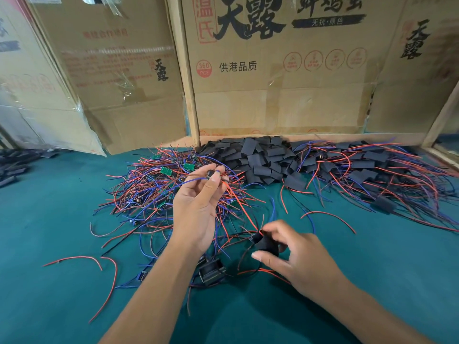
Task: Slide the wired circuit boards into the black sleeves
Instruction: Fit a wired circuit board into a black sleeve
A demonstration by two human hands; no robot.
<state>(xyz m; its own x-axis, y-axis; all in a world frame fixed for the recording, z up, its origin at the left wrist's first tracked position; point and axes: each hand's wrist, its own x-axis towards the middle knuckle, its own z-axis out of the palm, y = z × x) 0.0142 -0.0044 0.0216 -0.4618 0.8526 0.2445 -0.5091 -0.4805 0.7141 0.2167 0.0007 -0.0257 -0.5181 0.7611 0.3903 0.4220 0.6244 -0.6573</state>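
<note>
Your left hand (196,207) is lifted, pinching thin blue and red wires (223,187) at its fingertips. Your right hand (295,254) pinches a soft, flat black sleeve (265,243) low over the smooth green table (62,219). The tangled pile of wired boards (169,184) sits at 11 o'clock from your hands. The heap of empty black sleeves (260,157) sits at 12 o'clock.

small dark part pinched in left hand (198,209) fingertips: too small to identify. black flat sleeves at left edge (15,165) cut off. right hand (295,259) covers part of its black sleeve (265,244).
</note>
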